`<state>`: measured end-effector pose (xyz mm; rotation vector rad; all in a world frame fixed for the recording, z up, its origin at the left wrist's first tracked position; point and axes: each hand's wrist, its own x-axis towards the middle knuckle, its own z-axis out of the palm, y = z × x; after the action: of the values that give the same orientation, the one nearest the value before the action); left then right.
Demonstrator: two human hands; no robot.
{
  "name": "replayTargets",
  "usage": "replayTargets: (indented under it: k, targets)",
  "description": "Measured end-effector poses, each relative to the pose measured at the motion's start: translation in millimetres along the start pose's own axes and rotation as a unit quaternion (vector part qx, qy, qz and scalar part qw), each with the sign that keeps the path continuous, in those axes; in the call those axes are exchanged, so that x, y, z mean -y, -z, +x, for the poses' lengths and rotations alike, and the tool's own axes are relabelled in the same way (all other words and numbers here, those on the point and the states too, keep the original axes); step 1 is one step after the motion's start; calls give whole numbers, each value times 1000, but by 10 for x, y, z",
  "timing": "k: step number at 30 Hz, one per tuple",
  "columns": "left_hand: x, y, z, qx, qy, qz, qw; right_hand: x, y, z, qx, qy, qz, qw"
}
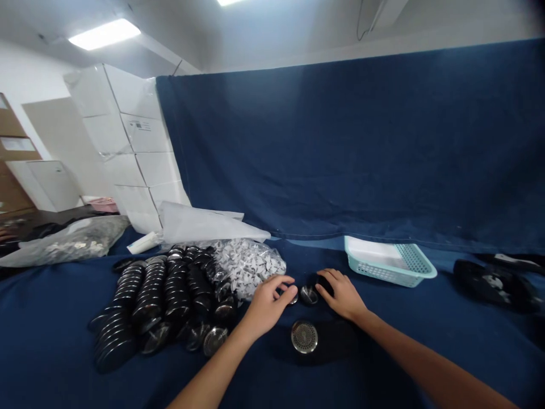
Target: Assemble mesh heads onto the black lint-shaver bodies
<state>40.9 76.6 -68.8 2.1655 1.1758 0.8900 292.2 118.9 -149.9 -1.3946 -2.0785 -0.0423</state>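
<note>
My left hand (270,301) has its fingers curled around a small dark round piece (293,299) with a shiny edge, mostly hidden behind the thumb. My right hand (340,294) bends its fingers over a black round part (326,286), which it partly covers. Between the two hands lies a glossy black disc (309,295). Closer to me, a round metal disc with many small holes (304,337) rests at the left end of a black mat (336,341).
Rows of stacked glossy black discs (147,295) fill the left side. Behind them sits a clear bag of small grey-white pieces (249,267). A light-green basket (389,275) stands at right, beyond it black items (496,284). A blue cloth (340,153) hangs behind; white boxes (140,133) are stacked at left.
</note>
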Motion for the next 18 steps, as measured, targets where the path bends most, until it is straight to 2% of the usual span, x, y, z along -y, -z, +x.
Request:
replayTargets:
  k: [3,5,9,13,18]
  targets:
    - [-166,77,-172,118,-36,-52,991,-7,6,1,-8,-5,6,1000]
    - [-216,69,-278,158,-45,-51,985,-12,9,1,-18,-8,14,1000]
    - [-120,-39,-323,146,-3,-59,988,-24,10,7,-62,-20,42,997]
    - [82,-135,-256,129,44,-212,968,-55,61,24,-140,-49,90,985]
    - [103,-192,-304,115,52,-337,933,65,208,-104,-260,-133,189,937]
